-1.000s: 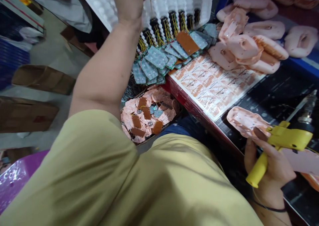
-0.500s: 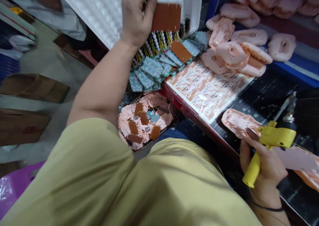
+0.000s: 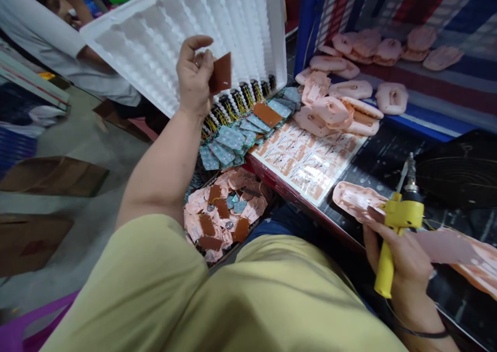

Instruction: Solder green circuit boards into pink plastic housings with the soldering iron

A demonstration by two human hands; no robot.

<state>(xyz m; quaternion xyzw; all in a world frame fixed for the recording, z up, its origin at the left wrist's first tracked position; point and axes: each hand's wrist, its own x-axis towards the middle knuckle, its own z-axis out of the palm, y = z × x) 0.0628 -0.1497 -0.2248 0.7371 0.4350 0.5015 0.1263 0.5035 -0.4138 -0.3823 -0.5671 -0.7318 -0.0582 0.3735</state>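
My left hand (image 3: 194,75) is raised in front of a tilted white foam tray (image 3: 186,26) and pinches a small brown circuit board (image 3: 220,72). My right hand (image 3: 404,261) is low at the right, closed round a yellow electric screwdriver (image 3: 394,233) whose bit points up. A pink plastic shell (image 3: 355,199) lies on the bench beside that hand. Under the tray sits a heap of green and brown circuit boards (image 3: 236,134) with yellow wires.
A box of pink parts and brown boards (image 3: 225,215) stands by my knee. A printed sheet (image 3: 306,158) covers the bench edge, with several pink shells (image 3: 334,108) behind it. Another person in a white sleeve (image 3: 46,31) sits at the upper left. Cardboard boxes (image 3: 50,176) lie on the floor.
My left hand has come down from the tray with the brown board and turned it edge-on. The view has tipped upward. My right hand keeps its hold on the screwdriver.
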